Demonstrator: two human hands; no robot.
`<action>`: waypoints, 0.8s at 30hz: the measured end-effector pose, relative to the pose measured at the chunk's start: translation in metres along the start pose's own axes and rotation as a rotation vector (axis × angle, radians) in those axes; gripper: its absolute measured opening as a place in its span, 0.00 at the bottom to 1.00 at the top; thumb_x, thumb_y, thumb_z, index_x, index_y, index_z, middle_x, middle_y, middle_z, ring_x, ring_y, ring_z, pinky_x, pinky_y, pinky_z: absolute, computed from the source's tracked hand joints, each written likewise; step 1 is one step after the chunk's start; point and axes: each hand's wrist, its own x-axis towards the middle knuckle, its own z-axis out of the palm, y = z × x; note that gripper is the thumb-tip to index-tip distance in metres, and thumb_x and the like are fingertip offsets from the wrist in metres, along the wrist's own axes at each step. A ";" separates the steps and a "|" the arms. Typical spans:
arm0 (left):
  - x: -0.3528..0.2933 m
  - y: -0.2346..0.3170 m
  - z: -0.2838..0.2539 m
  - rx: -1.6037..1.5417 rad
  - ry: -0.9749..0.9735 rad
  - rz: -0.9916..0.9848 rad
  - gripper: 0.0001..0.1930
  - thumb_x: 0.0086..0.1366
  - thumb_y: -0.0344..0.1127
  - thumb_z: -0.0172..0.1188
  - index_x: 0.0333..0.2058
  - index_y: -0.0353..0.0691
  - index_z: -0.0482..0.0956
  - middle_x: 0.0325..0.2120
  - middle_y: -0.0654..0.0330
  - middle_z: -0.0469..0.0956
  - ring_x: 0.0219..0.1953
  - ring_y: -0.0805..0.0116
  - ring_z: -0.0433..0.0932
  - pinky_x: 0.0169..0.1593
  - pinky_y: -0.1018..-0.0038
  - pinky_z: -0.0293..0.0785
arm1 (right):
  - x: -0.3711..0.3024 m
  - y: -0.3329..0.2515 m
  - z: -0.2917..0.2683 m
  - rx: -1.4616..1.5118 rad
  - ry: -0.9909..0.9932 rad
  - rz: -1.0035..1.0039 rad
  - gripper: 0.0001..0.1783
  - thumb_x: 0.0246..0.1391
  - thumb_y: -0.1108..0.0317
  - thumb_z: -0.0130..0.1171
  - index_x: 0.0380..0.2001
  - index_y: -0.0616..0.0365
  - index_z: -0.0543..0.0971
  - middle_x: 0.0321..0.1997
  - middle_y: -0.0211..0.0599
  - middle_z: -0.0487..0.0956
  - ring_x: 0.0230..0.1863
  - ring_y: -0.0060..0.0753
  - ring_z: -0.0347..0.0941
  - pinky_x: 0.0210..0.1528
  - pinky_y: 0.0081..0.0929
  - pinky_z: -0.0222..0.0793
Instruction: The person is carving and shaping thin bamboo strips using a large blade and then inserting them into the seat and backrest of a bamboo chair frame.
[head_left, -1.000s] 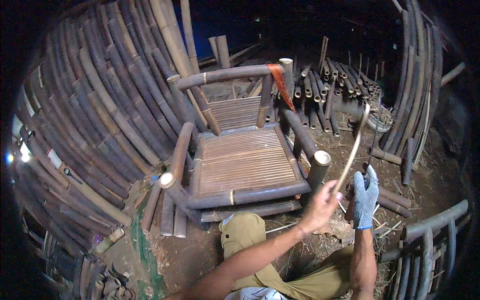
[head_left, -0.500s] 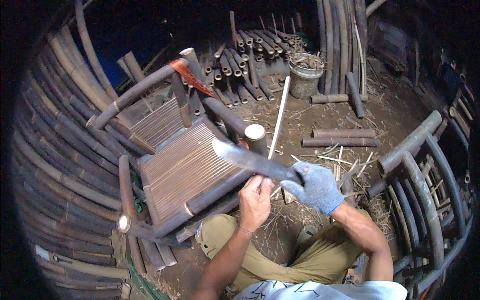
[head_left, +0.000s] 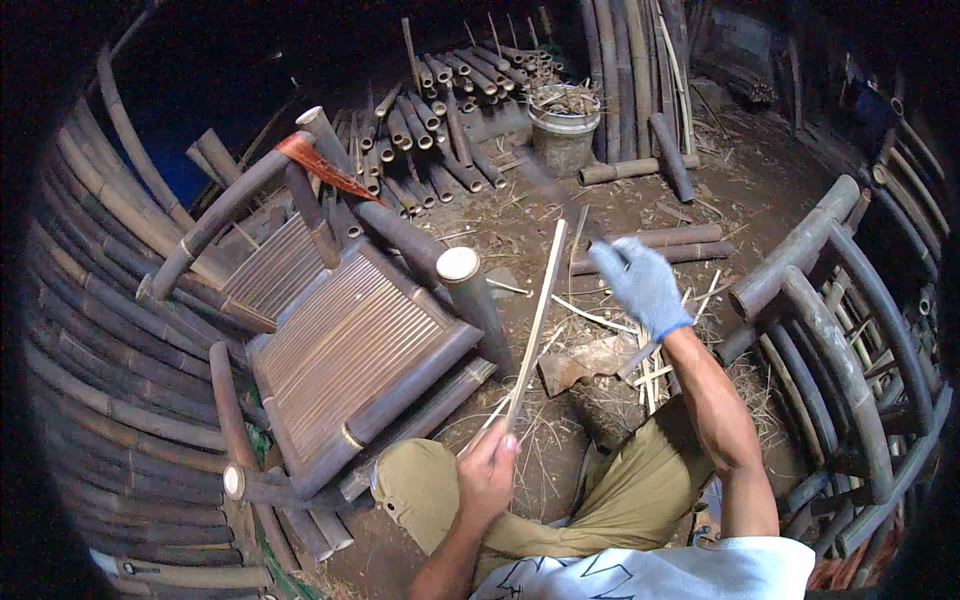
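Observation:
My left hand [head_left: 487, 470] is closed round the lower end of a long, pale bamboo strip [head_left: 540, 315], which slants up and away from me. Close along its right side runs a thinner, darker sliver; whether the two are joined I cannot tell. My right hand [head_left: 640, 288], in a grey knitted glove with a blue cuff, grips a large knife [head_left: 549, 187] to the right of the strip. The knife's blade is smeared by motion and points up and left, apart from the strip. Beneath the raised hand stands a wooden block [head_left: 585, 364].
A dark bamboo chair [head_left: 352, 350] with a slatted seat stands at my left. Another bamboo frame [head_left: 845, 300] is at the right. Behind lie stacked bamboo poles [head_left: 430, 120] and a bucket [head_left: 564, 145] of shavings. Cut bamboo pieces [head_left: 660, 245] and slivers litter the floor.
The knife has lifted off the strip near my left hand and swung up and away. My left hand has come lower and nearer, with the strip slanting upward. The view has shifted right.

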 end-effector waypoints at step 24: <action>-0.026 0.028 0.020 -0.320 -0.149 -0.228 0.23 0.76 0.41 0.48 0.64 0.35 0.67 0.19 0.70 0.69 0.17 0.84 0.63 0.21 0.82 0.64 | 0.011 0.018 -0.012 0.045 -0.049 0.067 0.28 0.64 0.44 0.49 0.33 0.62 0.79 0.29 0.57 0.78 0.37 0.59 0.77 0.41 0.48 0.70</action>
